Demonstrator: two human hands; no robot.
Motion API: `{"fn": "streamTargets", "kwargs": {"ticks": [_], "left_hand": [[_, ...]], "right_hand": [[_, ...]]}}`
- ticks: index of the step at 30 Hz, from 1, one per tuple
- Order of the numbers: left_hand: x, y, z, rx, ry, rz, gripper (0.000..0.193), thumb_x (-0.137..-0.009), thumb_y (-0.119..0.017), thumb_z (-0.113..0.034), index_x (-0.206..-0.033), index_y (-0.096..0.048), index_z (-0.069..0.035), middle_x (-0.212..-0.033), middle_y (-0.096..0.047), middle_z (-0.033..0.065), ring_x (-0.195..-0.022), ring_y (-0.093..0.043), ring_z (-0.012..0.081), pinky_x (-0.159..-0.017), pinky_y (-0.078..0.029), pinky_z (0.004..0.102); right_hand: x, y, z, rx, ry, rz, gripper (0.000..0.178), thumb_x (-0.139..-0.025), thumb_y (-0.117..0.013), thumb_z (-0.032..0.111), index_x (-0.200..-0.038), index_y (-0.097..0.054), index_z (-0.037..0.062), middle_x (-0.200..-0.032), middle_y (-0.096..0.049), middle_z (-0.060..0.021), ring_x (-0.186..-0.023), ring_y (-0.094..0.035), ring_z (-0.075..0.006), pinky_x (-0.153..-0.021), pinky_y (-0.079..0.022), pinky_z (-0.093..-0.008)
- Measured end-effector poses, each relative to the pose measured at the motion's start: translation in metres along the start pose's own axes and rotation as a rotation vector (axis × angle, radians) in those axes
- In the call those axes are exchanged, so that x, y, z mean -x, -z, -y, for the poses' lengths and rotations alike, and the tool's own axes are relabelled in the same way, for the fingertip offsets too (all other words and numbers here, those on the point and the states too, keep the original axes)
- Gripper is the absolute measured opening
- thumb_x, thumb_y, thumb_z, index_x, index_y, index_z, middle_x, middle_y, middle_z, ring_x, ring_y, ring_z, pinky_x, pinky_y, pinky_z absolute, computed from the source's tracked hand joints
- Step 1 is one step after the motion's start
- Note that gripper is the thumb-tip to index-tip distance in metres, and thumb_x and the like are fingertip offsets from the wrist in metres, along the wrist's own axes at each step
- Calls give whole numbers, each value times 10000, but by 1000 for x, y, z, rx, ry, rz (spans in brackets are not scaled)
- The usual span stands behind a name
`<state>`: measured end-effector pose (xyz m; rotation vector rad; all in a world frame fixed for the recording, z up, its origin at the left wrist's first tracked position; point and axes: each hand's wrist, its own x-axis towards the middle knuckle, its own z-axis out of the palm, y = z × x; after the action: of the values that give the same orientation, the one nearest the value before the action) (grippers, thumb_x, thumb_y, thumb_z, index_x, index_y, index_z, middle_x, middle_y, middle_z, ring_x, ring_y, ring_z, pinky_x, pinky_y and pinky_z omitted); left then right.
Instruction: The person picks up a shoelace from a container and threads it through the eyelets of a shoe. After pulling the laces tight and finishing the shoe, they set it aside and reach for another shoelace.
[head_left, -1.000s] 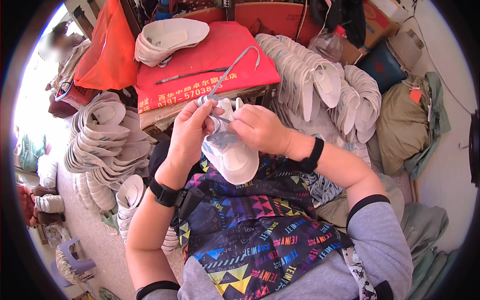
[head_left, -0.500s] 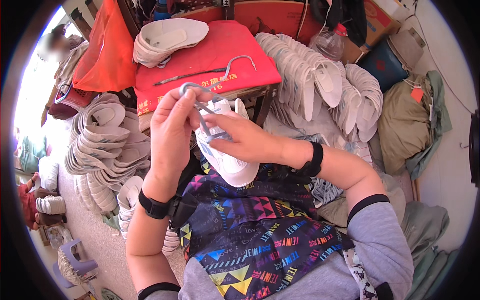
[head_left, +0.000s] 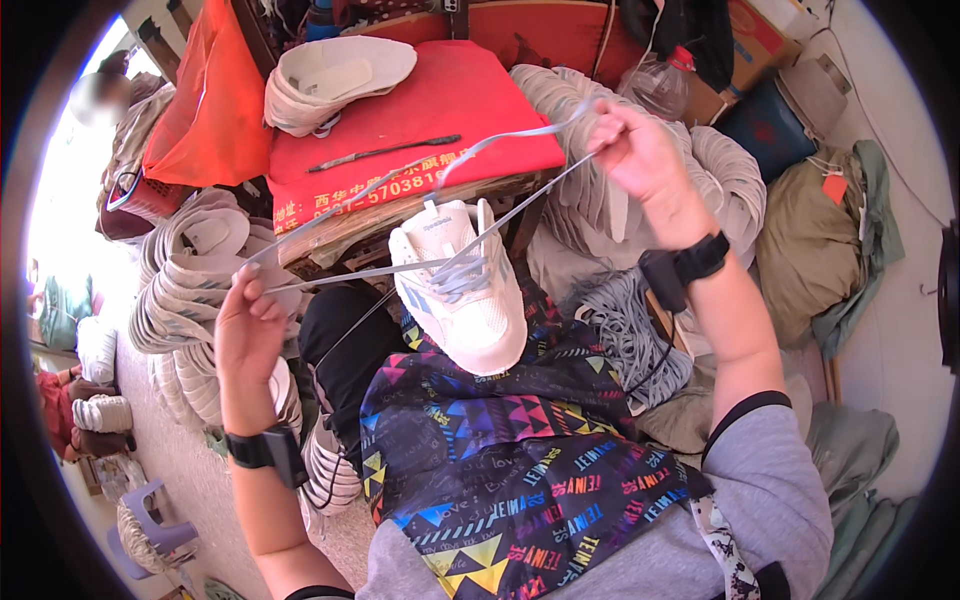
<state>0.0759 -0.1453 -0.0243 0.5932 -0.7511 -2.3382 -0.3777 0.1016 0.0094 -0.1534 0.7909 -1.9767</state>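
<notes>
A person sits with a white sneaker (head_left: 460, 285) propped on their lap, toe toward the body, on a dark apron (head_left: 500, 450) printed with bright triangles. Both arms are spread wide, so the grey shoelace (head_left: 350, 275) runs taut from the eyelets out to each side, apparently to draw the lacing snug.

The left hand (head_left: 248, 325) is closed around the lace ends, low and out to the left of the sneaker, which sits up and to this hand's right. The right hand (head_left: 632, 145) is raised, fingers pinched shut on the other ends; the sneaker lies below and to this hand's left. Neither hand touches the shoe itself.

Beyond the sneaker stands a surface draped in red cloth (head_left: 420, 120), carrying a slim dark tool (head_left: 385, 152). Stacks of white shoe uppers (head_left: 205, 270) sit just behind the left hand, and more behind the right.
</notes>
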Motion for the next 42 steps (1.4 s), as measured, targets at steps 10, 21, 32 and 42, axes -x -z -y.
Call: {"fn": "streamTargets", "kwargs": {"ticks": [10,21,32,42], "left_hand": [[137,352,-152,280,-325,-511,101,-981,-505,-74,-1017,-595,-45,-667,-463,8,-675,-466,140,-672,-408,294],[19,35,12,-1054,-455,-491,180,-986,-512,-125,-1084,-641,-46,-803,-582,8,-620,-482,61,-557,-405,217],[-8,-76,127,-895,-21,-5,226,-1000,-533,-200,-963,-621,5,-770,-579,-7,-614,-476,36,-566,-406,183],[-2,-86,130,-925,127,-21,259,-983,-543,-243,-874,-660,-39,-645,-539,-60,-539,-414,14,-490,-290,187]], "right_hand": [[26,170,172,198,337,-568,152,-928,-436,-14,-1042,-536,-9,-597,-386,37,-443,-325,-86,-383,-239,-237],[48,58,-37,1083,96,-188,170,-920,-578,213,-1009,-678,108,-714,-496,74,-609,-416,-20,-500,-299,-175],[51,1,-125,1428,117,288,184,-921,-595,201,-916,-650,26,-773,-630,-15,-708,-546,-80,-664,-461,-256],[49,-18,-114,1748,267,389,185,-785,-608,219,-779,-661,42,-753,-643,-132,-686,-637,-278,-641,-497,-391]]}}
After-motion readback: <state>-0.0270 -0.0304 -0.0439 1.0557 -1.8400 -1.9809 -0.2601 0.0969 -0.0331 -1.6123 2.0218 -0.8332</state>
